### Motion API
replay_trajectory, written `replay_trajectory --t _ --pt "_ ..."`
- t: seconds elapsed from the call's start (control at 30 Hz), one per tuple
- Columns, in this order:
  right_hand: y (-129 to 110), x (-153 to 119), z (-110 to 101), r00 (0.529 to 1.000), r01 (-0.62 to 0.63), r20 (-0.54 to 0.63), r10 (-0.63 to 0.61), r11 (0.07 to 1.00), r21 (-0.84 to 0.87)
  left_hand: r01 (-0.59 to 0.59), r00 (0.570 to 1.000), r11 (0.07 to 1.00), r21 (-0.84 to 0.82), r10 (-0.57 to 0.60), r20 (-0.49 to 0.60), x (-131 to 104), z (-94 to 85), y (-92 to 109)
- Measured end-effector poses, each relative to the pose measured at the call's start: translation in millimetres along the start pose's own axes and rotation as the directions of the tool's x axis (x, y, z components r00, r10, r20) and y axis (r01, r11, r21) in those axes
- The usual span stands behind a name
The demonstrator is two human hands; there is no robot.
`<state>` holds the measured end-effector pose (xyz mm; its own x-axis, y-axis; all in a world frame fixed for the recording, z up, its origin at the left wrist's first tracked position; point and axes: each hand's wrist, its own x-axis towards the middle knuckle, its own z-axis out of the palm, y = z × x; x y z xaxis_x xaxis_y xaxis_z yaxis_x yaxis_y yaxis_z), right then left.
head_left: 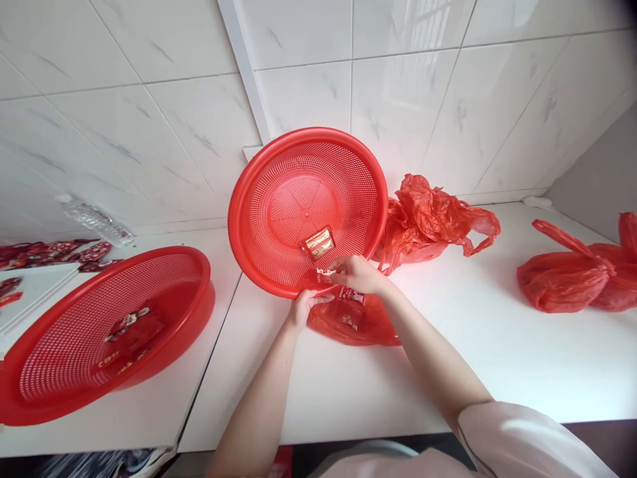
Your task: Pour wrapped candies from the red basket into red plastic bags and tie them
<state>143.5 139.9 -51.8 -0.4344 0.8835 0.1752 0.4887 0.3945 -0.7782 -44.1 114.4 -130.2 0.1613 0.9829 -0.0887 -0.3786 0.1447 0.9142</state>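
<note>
A red perforated basket (306, 143) is tilted up against the tiled wall, its opening facing me. Inside it lies a gold and red packet (319, 243). My right hand (354, 273) reaches over the basket's lower rim, its fingers closed on a small red and white packet (326, 272). My left hand (306, 305) is at the lower rim, at the mouth of a red plastic bag (368, 332), fingers pressed to the bag's edge. Red packets (351, 295) show in the bag below the rim.
Another red basket (192, 265) with several red packets stands at the left. Behind it are a clear plastic bottle (99, 221) and more red packets (44, 255). A crumpled red bag (428, 212) leans by the wall; tied red bags (567, 282) sit at the right of the white counter (478, 352).
</note>
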Motion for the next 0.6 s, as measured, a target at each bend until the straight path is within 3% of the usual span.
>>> replay_trajectory --t 0.1,0.27,0.33,0.47,0.6 --pt "0 -4 -13 0.999 -0.011 -0.034 0.010 1.000 -0.024 -0.011 1.000 1.000 0.009 0.011 -0.012 2 -2.4 1" --pt "-1 -10 -27 0.992 0.032 0.123 -0.022 0.996 -0.080 -0.037 0.999 0.999 0.009 0.037 -0.024 2 -4.2 4" --pt "1 -9 -24 0.997 0.039 0.068 -0.031 0.992 -0.121 -0.037 0.999 0.999 0.010 0.037 -0.018 2 -3.5 6" --pt "7 -3 -11 0.977 0.112 -0.157 -0.144 0.974 -0.199 -0.007 1.000 1.000 0.020 0.007 0.023 -3 1.5 7" --pt "15 2 5 0.954 0.129 -0.217 -0.207 0.937 -0.325 0.031 0.995 0.999 0.035 -0.034 0.091 -9 8.9 5"
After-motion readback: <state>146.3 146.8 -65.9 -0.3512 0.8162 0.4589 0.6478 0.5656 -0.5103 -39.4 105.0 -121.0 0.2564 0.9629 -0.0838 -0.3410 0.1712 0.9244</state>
